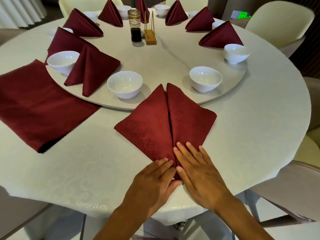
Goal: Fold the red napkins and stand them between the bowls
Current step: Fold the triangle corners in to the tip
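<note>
A red napkin (166,118) lies flat on the table near me, folded into a kite shape with a seam down its middle. My left hand (152,181) and my right hand (199,168) press with straight fingers on its near point, side by side. A stack of flat red napkins (34,104) lies at the left. Several folded napkins stand around the turntable (155,58), the nearest one (90,68) between two white bowls (124,86) (63,61). Another bowl (205,78) sits right of the napkin's far tips.
A sauce bottle (136,25) and a gold card stand (149,32) are at the turntable's centre. More white bowls ring its far rim. Cream chairs (280,21) surround the table. The table edge runs just under my wrists.
</note>
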Demonstrator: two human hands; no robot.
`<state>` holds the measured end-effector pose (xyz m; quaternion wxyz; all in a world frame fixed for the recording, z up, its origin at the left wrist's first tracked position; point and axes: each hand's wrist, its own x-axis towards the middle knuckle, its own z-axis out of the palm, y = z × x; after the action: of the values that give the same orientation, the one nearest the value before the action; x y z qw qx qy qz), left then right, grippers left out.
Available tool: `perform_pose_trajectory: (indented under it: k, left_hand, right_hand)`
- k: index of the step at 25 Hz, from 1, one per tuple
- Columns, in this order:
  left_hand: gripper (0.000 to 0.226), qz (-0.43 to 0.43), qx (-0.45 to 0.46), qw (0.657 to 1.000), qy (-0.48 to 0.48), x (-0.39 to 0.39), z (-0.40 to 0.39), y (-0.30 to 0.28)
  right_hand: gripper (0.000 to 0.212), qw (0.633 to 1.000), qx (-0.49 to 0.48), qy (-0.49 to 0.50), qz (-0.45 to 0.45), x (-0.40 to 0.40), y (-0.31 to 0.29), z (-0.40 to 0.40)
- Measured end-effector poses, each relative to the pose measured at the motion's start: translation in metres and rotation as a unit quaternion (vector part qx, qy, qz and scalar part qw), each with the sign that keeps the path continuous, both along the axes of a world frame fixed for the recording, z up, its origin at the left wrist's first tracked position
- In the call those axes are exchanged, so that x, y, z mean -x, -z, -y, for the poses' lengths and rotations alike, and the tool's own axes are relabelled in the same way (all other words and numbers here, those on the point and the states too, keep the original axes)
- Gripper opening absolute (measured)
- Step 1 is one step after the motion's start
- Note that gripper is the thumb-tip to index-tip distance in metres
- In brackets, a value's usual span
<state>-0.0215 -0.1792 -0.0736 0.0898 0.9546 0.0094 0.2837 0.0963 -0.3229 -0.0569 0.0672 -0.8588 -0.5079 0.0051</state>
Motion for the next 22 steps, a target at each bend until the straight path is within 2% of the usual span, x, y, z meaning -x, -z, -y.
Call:
perform_pose_trajectory:
  k: [1,3,5,7,9,11,14,16,19,20,22]
  left_hand:
    - [0.043,-0.017,0.021,1.000,-0.001,0.000,0.000,-0.001]
    - [0.044,-0.060,0.062,0.996,0.006,0.001,-0.001,-0.003]
    - [0.044,-0.095,0.055,0.994,0.020,0.001,-0.002,-0.004]
    - [0.041,-0.117,0.035,0.992,0.028,0.000,-0.003,-0.007]
    - [0.040,-0.128,0.039,0.991,0.025,0.000,-0.004,-0.009]
    - [0.038,-0.136,0.052,0.989,0.019,0.001,-0.002,-0.010]
    - [0.034,-0.144,0.062,0.987,0.021,0.001,-0.001,-0.010]
    - [0.033,-0.145,0.062,0.987,0.022,0.000,-0.001,-0.010]
    - [0.035,-0.142,0.068,0.987,0.022,0.000,-0.001,-0.010]
    - [0.036,-0.141,0.072,0.987,0.024,0.001,0.000,-0.011]
    - [0.040,-0.141,0.082,0.986,0.030,0.001,-0.001,-0.013]
  right_hand:
    - [0.055,1.000,-0.008,-0.001,-0.025,0.000,-0.002,0.000]
    - [0.055,0.989,-0.051,0.012,-0.136,-0.003,-0.012,-0.001]
    - [0.050,0.956,-0.076,0.029,-0.280,-0.007,-0.022,0.001]
    - [0.049,0.937,-0.094,0.035,-0.336,-0.012,-0.027,0.006]
    - [0.046,0.956,-0.072,0.026,-0.285,-0.014,-0.028,0.008]
    - [0.055,0.984,-0.021,-0.004,-0.176,-0.021,-0.022,0.011]
    - [0.065,0.996,0.048,-0.029,-0.063,-0.050,-0.013,0.014]
    - [0.069,0.998,0.055,0.004,-0.039,-0.092,-0.010,0.013]
    - [0.084,0.992,0.059,0.112,-0.015,-0.156,-0.018,0.012]
    - [0.084,0.990,0.057,0.128,0.005,-0.158,-0.023,0.011]
    - [0.073,0.996,0.025,0.082,0.004,-0.124,-0.032,0.007]
